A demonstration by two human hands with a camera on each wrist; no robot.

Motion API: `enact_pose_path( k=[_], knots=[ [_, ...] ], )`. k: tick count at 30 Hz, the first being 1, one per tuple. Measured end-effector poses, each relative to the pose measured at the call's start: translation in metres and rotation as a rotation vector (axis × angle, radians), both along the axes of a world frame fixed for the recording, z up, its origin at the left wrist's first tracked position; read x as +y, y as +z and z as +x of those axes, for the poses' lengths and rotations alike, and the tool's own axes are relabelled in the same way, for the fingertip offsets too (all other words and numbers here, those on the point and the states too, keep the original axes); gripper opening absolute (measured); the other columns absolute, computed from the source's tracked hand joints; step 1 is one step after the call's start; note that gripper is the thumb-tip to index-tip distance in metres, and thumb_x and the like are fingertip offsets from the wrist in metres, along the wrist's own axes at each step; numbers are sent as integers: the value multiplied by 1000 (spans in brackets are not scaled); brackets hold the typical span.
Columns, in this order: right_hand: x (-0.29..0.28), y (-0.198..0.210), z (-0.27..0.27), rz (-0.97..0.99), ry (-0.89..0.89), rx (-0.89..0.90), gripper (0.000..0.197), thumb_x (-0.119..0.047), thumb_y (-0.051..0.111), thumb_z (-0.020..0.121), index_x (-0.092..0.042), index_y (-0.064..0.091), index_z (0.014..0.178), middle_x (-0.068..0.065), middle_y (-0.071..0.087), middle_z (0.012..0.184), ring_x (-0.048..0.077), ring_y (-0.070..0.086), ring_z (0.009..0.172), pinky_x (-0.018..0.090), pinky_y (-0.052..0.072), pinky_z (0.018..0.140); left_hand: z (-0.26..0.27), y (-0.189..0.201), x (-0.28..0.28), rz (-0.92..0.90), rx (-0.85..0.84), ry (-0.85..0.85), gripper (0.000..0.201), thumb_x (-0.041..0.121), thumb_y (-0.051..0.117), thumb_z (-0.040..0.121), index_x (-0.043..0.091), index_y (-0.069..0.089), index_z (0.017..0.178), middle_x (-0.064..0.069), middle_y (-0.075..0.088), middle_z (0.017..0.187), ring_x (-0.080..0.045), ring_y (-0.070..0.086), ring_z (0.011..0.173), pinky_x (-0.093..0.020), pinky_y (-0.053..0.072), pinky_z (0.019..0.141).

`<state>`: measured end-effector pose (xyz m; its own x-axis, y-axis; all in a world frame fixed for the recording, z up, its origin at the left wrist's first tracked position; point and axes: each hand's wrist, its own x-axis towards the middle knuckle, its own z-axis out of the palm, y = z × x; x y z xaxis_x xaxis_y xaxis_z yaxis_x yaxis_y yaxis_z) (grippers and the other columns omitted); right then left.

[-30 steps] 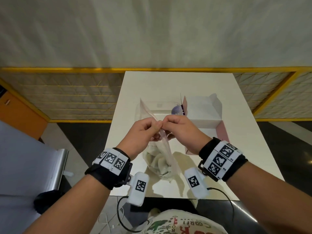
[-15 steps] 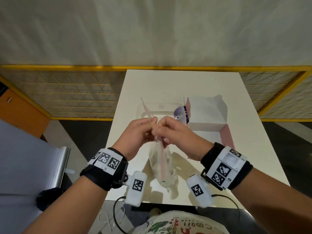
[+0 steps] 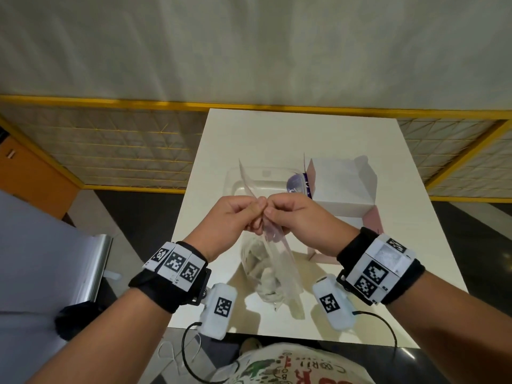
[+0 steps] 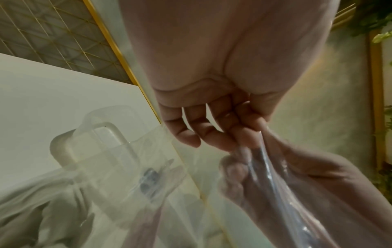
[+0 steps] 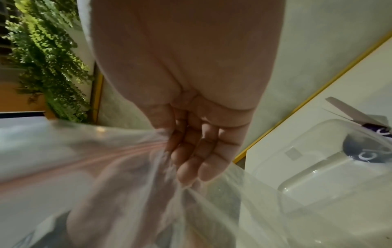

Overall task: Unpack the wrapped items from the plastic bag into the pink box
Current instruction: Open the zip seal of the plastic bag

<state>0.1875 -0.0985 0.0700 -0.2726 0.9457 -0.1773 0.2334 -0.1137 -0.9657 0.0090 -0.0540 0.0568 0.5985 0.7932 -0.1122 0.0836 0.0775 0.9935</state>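
A clear zip plastic bag (image 3: 277, 261) hangs above the near part of the white table (image 3: 299, 134), with pale wrapped items (image 3: 260, 270) bunched in its lower half. My left hand (image 3: 235, 217) and right hand (image 3: 291, 217) meet knuckle to knuckle and pinch the bag's top edge between them. In the left wrist view my left hand (image 4: 214, 132) has its fingers curled on the plastic bag (image 4: 275, 176). In the right wrist view my right hand (image 5: 191, 151) grips the plastic bag (image 5: 106, 159). The pink box (image 3: 343, 187) stands open behind my right hand.
A clear plastic tray (image 3: 257, 184) lies on the table behind the hands, with a purple-printed wrapper (image 3: 297, 184) at its right end. Yellow-framed mesh panels (image 3: 110, 151) flank the table. A grey surface (image 3: 41, 259) is at the left.
The hands have drawn closer together on the bag's top edge and risen slightly. The bag has twisted and now hangs more edge-on.
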Motion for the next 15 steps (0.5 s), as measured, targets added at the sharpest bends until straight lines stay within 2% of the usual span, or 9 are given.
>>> enact_pose_path(
  k=[2, 4, 6, 8, 11, 13, 15],
  knots=[
    [1, -2, 2, 16, -2, -37, 35, -16, 47, 103, 16, 56, 92, 16, 65, 78, 22, 54, 68, 34, 43, 68, -1, -1, 0, 39, 37, 7, 43, 21, 52, 103, 0, 58, 65, -9, 58, 64, -19, 57, 65, -25, 50, 71],
    [1, -5, 4, 43, -34, -100, 31, -20, 50, 100, 3, 57, 80, 8, 59, 68, 20, 48, 65, 33, 39, 66, -3, -2, 0, 82, 89, -1, 45, 23, 54, 102, -6, 61, 69, -7, 62, 65, -16, 60, 66, -27, 50, 74],
    [1, -7, 8, 70, -98, -148, 30, -18, 52, 99, -11, 54, 70, 2, 51, 62, 17, 46, 61, 29, 37, 62, -8, -3, -3, 128, 163, -24, 45, 25, 56, 102, -4, 64, 69, -7, 66, 67, -15, 62, 68, -27, 50, 76],
    [0, -9, 14, 77, -202, -141, 30, -13, 53, 100, -10, 53, 70, 3, 48, 63, 16, 46, 60, 26, 41, 59, -14, -2, -6, 146, 230, -17, 44, 25, 57, 102, 3, 65, 65, -6, 69, 67, -13, 61, 68, -23, 49, 75],
    [-2, -14, 31, 21, -385, -54, 29, -7, 49, 102, 4, 53, 75, 6, 47, 63, 17, 47, 57, 28, 44, 56, -30, -2, -9, 142, 310, 53, 45, 19, 59, 100, 9, 61, 56, -5, 69, 64, -10, 58, 63, -17, 47, 68],
    [-4, -14, 44, -29, -531, 32, 27, -4, 48, 101, 2, 55, 76, 6, 48, 61, 18, 48, 52, 29, 44, 53, -44, -4, -9, 177, 404, 75, 41, 17, 61, 96, 5, 64, 57, -6, 67, 61, -12, 55, 59, -23, 46, 63],
    [-7, -13, 52, -106, -654, 138, 27, -4, 47, 100, -3, 56, 75, 9, 51, 63, 21, 53, 54, 31, 48, 56, -58, -9, -9, 214, 498, 87, 32, 17, 66, 90, 3, 62, 61, 1, 59, 54, -8, 48, 53, -23, 44, 58]
  ],
)
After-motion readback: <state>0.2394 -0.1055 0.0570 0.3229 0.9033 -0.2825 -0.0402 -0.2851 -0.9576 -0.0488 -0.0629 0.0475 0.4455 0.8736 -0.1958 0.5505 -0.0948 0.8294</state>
